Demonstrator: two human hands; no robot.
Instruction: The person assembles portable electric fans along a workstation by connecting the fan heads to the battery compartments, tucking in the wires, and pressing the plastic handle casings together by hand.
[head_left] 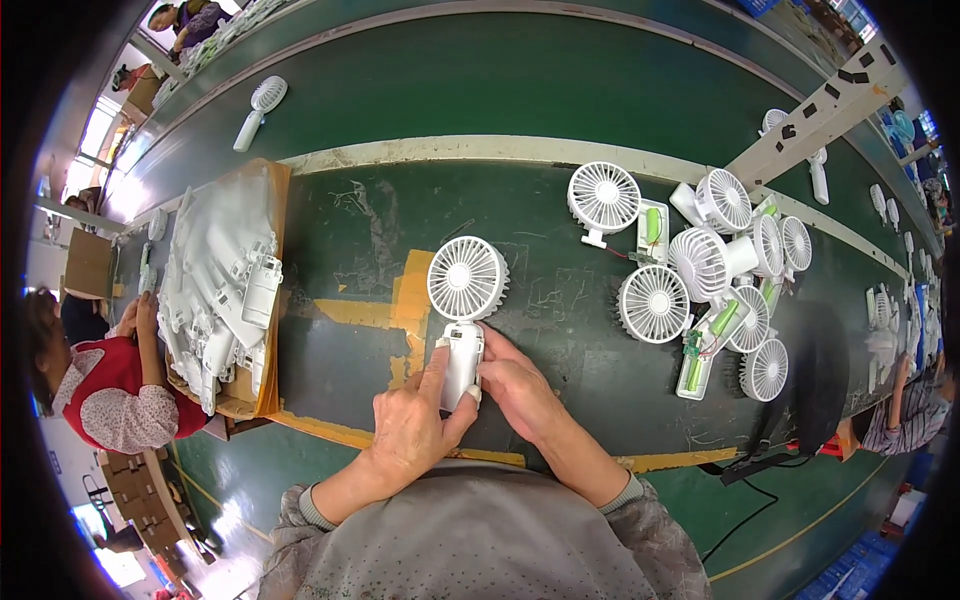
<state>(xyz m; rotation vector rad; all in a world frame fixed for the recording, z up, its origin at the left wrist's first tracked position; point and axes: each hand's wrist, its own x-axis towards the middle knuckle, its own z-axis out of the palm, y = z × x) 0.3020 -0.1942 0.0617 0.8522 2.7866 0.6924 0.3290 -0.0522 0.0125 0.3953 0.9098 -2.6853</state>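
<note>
A white handheld fan (463, 368) lies on the dark green table in front of me, its round grille away from me and its handle toward me. My left hand (408, 425) grips the handle from the left, the index finger stretched along it and the thumb at its lower end. From the other side my right hand (520, 390) holds the handle, fingers against its right edge. To the right lies a cluster of white fans (655, 303), several with opened handles showing green battery cells (653, 225) and wires. On the left, a cardboard box (270, 340) holds many white plastic handle shells (225, 300).
Beyond the table's pale rim runs a green conveyor belt (500, 85) with a single fan (262, 104) at its left. A white perforated metal post (815, 110) rises at the right. Yellow tape (408, 300) marks the tabletop. Co-workers sit at left (120, 395) and right (910, 415).
</note>
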